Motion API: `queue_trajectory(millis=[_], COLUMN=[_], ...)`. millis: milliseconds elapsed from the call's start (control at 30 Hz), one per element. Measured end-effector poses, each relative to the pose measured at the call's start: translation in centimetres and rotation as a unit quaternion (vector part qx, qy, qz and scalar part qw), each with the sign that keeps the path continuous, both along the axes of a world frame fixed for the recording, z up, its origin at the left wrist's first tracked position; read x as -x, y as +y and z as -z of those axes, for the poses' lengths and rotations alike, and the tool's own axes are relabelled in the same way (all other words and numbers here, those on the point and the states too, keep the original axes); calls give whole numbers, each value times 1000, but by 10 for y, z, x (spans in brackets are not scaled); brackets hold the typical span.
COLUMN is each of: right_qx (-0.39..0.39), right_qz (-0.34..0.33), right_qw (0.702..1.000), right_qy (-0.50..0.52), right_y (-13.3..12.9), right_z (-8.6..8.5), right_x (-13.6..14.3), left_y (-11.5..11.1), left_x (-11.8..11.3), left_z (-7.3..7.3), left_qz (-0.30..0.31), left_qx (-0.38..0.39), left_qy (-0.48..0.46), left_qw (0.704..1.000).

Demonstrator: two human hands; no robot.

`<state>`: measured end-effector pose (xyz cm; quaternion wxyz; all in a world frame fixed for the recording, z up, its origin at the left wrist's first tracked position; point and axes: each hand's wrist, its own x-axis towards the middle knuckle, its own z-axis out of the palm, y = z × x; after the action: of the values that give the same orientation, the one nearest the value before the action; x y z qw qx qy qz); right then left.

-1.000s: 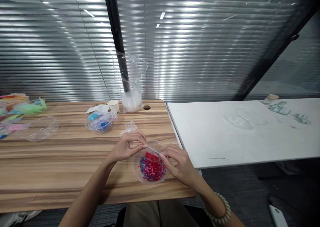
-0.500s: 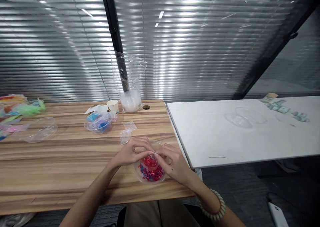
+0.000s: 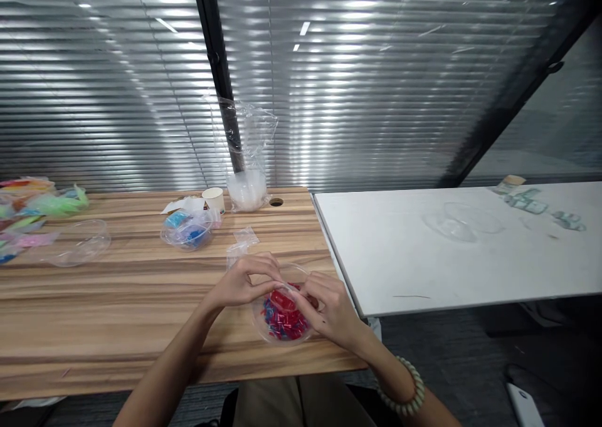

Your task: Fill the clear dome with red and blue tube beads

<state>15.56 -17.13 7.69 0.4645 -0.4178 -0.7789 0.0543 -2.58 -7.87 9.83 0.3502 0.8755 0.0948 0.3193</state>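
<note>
Over a clear round plastic bowl (image 3: 258, 328) my two hands are close together. The bowl holds many small shiny red and blue pieces (image 3: 286, 322). My left hand (image 3: 248, 281) pinches one side of the top edge of a small clear plastic bag (image 3: 283, 300). On the other side of that edge my right hand (image 3: 329, 305) pinches with thumb and curled fingers. Red pieces show in or right behind the bag; I cannot tell which. Flat small clear bags (image 3: 241, 245) lie just beyond my left hand.
Farther back are a bowl with blue packets (image 3: 188, 232), a paper cup (image 3: 214, 198) and a bag of white material (image 3: 248, 190). At left lie a clear lid (image 3: 84, 242) and colourful bags (image 3: 51, 204). A white table (image 3: 376, 245) adjoins on the right, across a gap.
My left fingertips have moved slightly left, away from the right ones, and the bag's top edge is stretched between them. More red shows below. The right hand has barely moved.
</note>
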Motion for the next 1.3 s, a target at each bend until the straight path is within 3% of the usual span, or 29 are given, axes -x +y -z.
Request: queue_trajectory(millis=[300, 800, 1033, 1300], right_qx=[4, 43, 62, 27], right_qz=[3, -34, -27, -28], right_qw=[1000, 998, 998, 999], right_qy=[27, 41, 18, -5], right_y=[1, -2, -1, 1], right_z=[-2, -8, -11, -9], right_x=[3, -3, -3, 2], left_y=[4, 10, 1, -3], left_x=[5, 8, -2, -4], left_z=[-3, -1, 3, 8], left_qz=[-26, -49, -14, 8], left_qx=[-20, 13, 35, 51], left_qy=[-16, -23, -46, -58], left_qw=[999, 998, 998, 997])
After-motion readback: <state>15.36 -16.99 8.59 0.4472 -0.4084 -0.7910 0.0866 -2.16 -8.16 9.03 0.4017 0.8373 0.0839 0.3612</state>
